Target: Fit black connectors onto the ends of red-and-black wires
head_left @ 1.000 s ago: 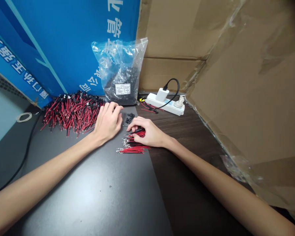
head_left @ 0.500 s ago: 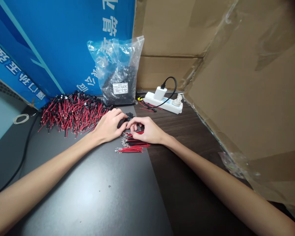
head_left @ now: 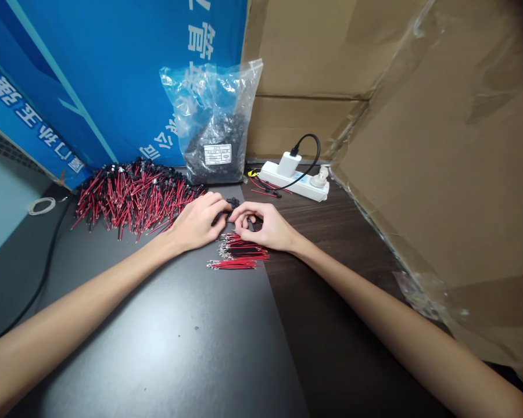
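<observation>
My left hand (head_left: 198,220) and my right hand (head_left: 265,226) meet fingertip to fingertip over a few small black connectors (head_left: 232,204) on the table. Both hands are pinched; what they hold is too small to name. A small bundle of loose red and black wires (head_left: 239,252) lies just below my right hand. A large heap of red and black wires with black plugs (head_left: 131,194) lies to the left of my left hand.
A clear plastic bag of black parts (head_left: 213,128) leans on a blue printed box (head_left: 91,75). A white power strip (head_left: 294,183) with a charger and black cable sits at the back. Cardboard walls (head_left: 440,145) close the right side. A rubber band (head_left: 42,205) lies far left.
My left hand has moved right, off the wire heap, to meet my right hand, which lifted off the small bundle. Both now pinch together over the black connectors.
</observation>
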{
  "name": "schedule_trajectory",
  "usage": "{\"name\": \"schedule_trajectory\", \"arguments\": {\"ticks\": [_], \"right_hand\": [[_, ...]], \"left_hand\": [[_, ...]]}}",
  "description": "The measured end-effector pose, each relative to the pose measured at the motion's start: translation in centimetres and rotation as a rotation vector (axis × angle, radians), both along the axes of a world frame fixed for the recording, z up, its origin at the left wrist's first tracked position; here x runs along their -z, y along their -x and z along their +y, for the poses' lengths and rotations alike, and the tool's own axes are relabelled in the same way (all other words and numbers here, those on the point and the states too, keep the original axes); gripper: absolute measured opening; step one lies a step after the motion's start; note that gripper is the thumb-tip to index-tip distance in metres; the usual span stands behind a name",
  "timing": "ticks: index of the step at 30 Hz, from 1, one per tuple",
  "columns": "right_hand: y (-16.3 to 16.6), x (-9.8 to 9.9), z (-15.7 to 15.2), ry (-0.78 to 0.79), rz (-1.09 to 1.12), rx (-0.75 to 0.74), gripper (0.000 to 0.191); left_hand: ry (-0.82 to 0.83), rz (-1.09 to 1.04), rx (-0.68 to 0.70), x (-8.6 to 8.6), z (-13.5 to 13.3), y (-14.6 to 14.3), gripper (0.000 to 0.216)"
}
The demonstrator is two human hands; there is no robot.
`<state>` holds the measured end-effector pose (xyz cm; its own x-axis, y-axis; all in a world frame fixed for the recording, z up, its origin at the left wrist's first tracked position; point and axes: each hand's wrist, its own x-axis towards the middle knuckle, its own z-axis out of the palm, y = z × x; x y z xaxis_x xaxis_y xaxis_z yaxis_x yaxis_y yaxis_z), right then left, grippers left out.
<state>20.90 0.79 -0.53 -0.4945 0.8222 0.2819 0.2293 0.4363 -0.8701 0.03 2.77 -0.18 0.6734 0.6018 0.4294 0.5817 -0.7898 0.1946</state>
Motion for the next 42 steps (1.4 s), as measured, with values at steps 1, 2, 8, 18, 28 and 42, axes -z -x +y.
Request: {"name": "schedule_trajectory", "arguments": {"ticks": [1, 2, 8, 18, 28, 42], "right_hand": [[0.0, 0.0, 0.0, 0.006, 0.005, 0.004, 0.019], [0.0, 0.0, 0.0, 0.010, 0.014, 0.014, 0.018], [-0.3, 0.6, 0.8, 0.065, 0.155, 0.122, 0.023], [-0.6, 1.6, 1.6, 0.263, 0.358, 0.170, 0.052], [0.0, 1.2, 0.9, 0.115, 0.166, 0.157, 0.036], [0.3, 1.2, 0.1, -0.252, -0.229, 0.231, 0.014]], "left_hand": [[0.001, -0.023, -0.002, 0.0, -0.1, 0.0, 0.019], [0.005, -0.053, -0.007, 0.0, -0.1, 0.0, 0.019], [-0.021, -0.205, -0.026, 0.1, -0.3, 0.0, 0.019], [-0.109, -0.278, -0.021, -0.1, -0.5, -0.1, 0.018], [-0.008, -0.371, -0.079, -0.6, -0.2, 0.0, 0.016], [0.072, -0.418, -0.129, -0.7, 0.0, 0.1, 0.021]]}}
